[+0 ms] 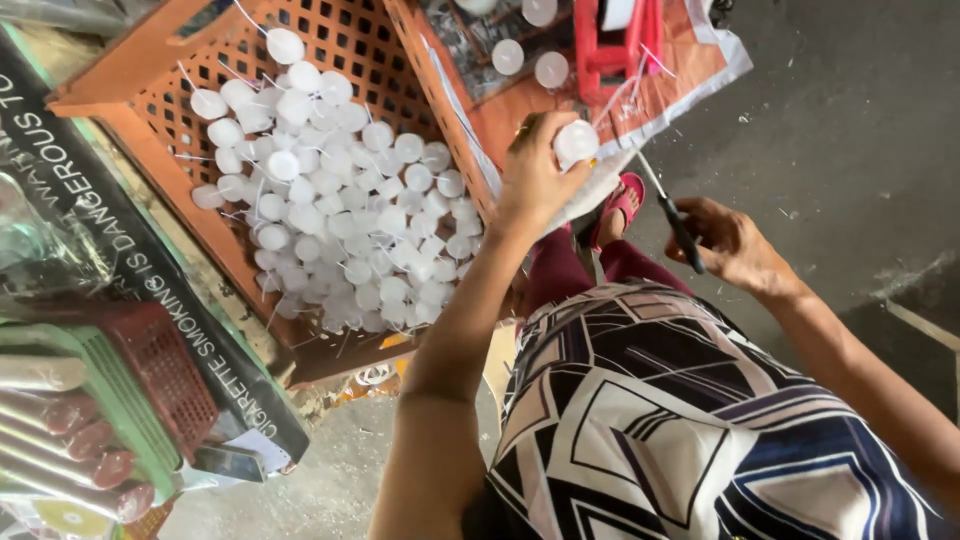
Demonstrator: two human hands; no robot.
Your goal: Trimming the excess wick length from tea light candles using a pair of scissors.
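My left hand is raised and grips a small round white candle with a thin wick. My right hand is lower and to the right, closed around a dark-handled cutting tool whose thin blade points up toward the candle. Left of both hands, an orange plastic crate is filled with several round white candles with long wicks sticking out.
A sheet of orange and white paper lies at the top with loose white candles and a red stool on it. Stacked red and green baskets and a dark printed panel stand at the left. My patterned clothing fills the lower right over grey concrete floor.
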